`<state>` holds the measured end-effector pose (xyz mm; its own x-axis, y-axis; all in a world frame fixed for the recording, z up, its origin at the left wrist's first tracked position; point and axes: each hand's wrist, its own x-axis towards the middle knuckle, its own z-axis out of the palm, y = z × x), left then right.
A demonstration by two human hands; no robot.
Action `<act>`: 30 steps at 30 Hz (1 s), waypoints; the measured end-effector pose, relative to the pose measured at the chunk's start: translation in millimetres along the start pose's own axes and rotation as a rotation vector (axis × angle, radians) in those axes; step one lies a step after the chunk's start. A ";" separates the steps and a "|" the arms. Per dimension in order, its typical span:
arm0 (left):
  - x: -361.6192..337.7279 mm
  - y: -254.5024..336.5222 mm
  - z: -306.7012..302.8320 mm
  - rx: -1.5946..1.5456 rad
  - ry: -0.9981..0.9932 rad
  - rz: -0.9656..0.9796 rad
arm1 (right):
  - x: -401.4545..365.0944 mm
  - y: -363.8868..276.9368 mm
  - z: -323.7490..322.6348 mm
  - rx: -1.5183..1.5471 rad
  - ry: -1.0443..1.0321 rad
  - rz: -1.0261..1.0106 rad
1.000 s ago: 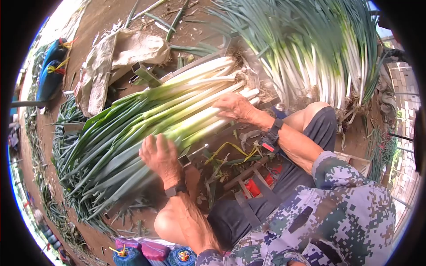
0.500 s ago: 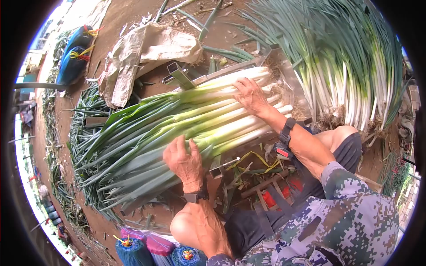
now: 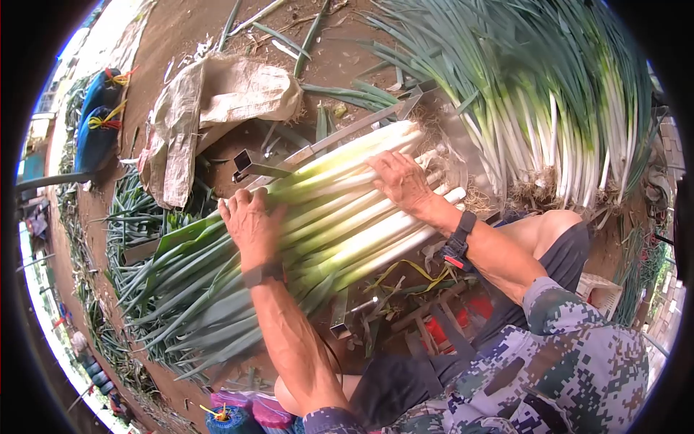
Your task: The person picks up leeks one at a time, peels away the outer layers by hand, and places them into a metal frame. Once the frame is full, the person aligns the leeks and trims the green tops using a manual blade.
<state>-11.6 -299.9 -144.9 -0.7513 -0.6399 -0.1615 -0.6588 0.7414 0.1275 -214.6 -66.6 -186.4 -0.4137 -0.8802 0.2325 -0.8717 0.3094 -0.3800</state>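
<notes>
A thick row of long green onions [image 3: 340, 224] lies across a low metal frame [image 3: 318, 147], white ends to the right and green leaves to the left. My left hand [image 3: 251, 226] rests over the leaves near the upper edge of the row, fingers and thumb apart, slightly blurred. Bent over the white stalks, my right hand [image 3: 403, 182] has its fingers curled around the upper ones; its fingertips are partly hidden. Roots show at the right ends of the stalks.
A large stand of green onions [image 3: 557, 130] is at the upper right. A pale woven sack [image 3: 249, 90] lies on the soil beyond the frame. Blue twine bundles [image 3: 97, 134] sit at far left, and a spool of blue twine [image 3: 230, 419] is at the bottom. Loose leaves litter the ground.
My left hand has moved up and left across the leaves, from the near side to the far edge of the row. My right hand stays on the white stalks.
</notes>
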 end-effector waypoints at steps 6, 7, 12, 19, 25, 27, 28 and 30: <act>-2.8 -16.6 5.9 -0.180 0.122 0.124 | 12.8 17.4 -23.9 0.088 0.092 -0.040; 0.1 -10.8 -2.1 -0.197 0.034 0.095 | 12.4 29.5 -21.6 -0.018 0.113 -0.017; 14.7 0.4 -5.6 -0.223 -0.225 0.090 | 2.5 29.1 -18.3 -0.153 0.044 0.179; 6.1 3.1 23.0 -0.139 -0.067 0.152 | 33.8 11.8 4.4 -0.130 0.152 0.017; 1.9 9.2 37.5 -0.153 -0.033 0.121 | 6.3 19.8 29.5 -0.229 0.065 0.084; 11.8 10.5 42.9 -0.142 -0.031 0.094 | 15.3 28.9 40.5 -0.220 0.118 0.084; 12.9 11.3 42.4 -0.131 -0.035 0.094 | 14.3 27.8 44.0 -0.218 0.128 0.089; 15.0 17.1 27.1 -0.160 -0.147 0.063 | 16.5 33.7 44.3 -0.236 0.159 0.089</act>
<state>-33.1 -291.4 -171.7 -0.7852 -0.5482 -0.2881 -0.6173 0.7300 0.2935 -239.1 -86.6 -235.1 -0.5106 -0.7842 0.3525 -0.8596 0.4739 -0.1909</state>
